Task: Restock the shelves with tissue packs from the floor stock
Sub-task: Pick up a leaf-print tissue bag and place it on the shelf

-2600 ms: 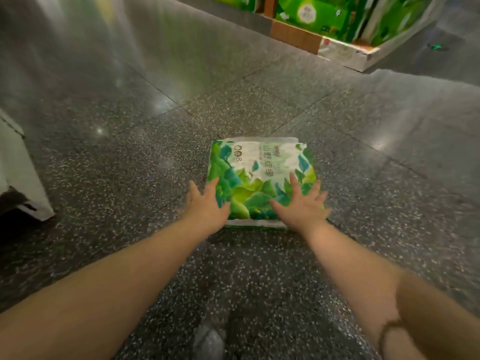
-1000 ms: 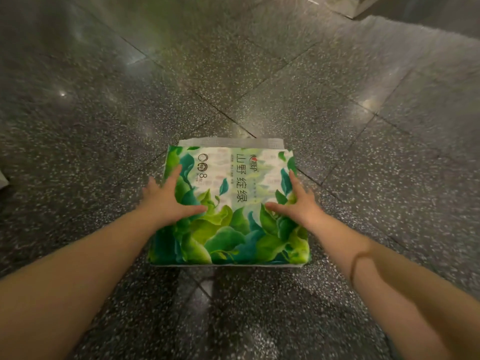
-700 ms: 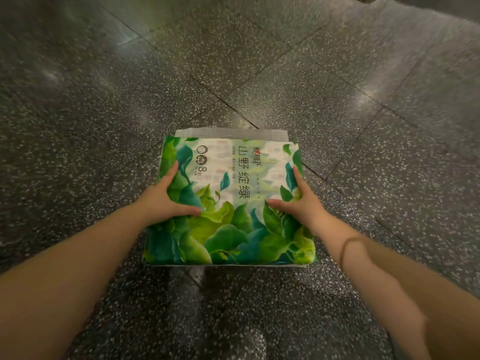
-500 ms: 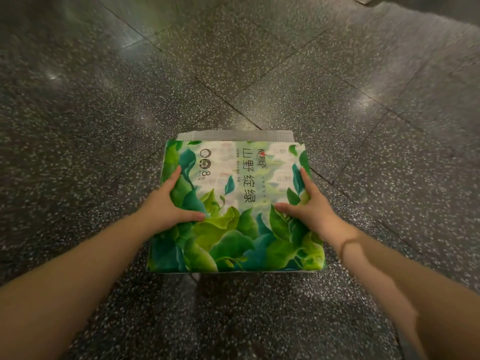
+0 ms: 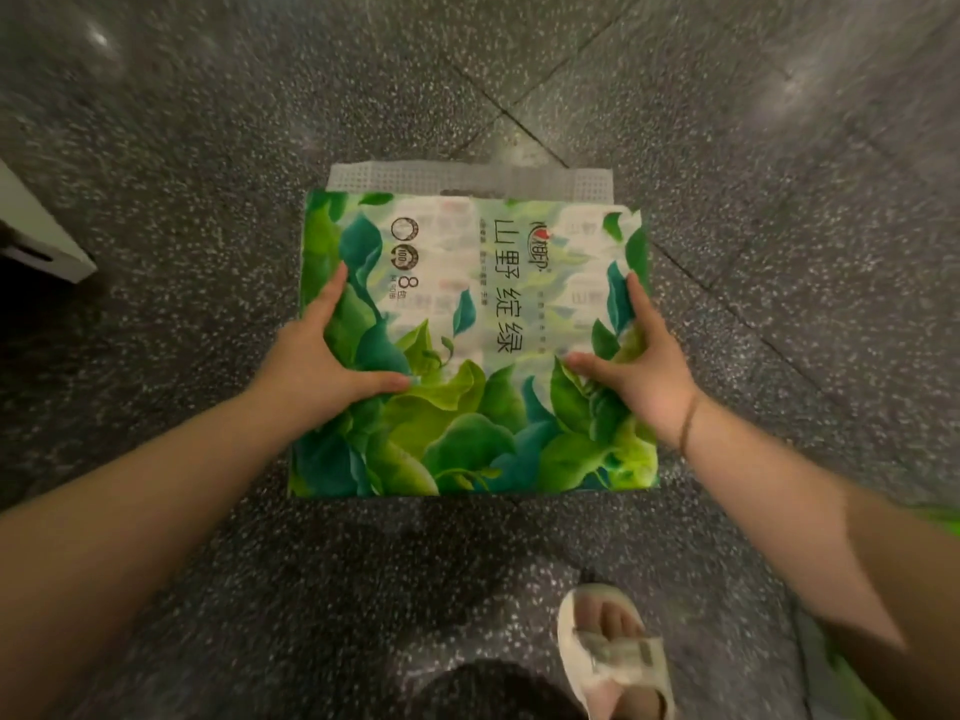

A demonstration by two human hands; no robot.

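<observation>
Gripping the green leaf-printed plastic tissue pack [image 5: 467,356] by its sides, our left hand [image 5: 317,366] and right hand [image 5: 641,368] hold it above the dark speckled stone floor [image 5: 208,148].

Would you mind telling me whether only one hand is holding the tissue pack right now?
No, both the left hand and the right hand grip the tissue pack at its sides.

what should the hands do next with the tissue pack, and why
Probably raise the pack and turn toward the shelves. The left hand and right hand each grip a side edge, thumbs on its top face, so the hold looks even. No shelf shows here, only speckled floor and a sandalled foot.
</observation>
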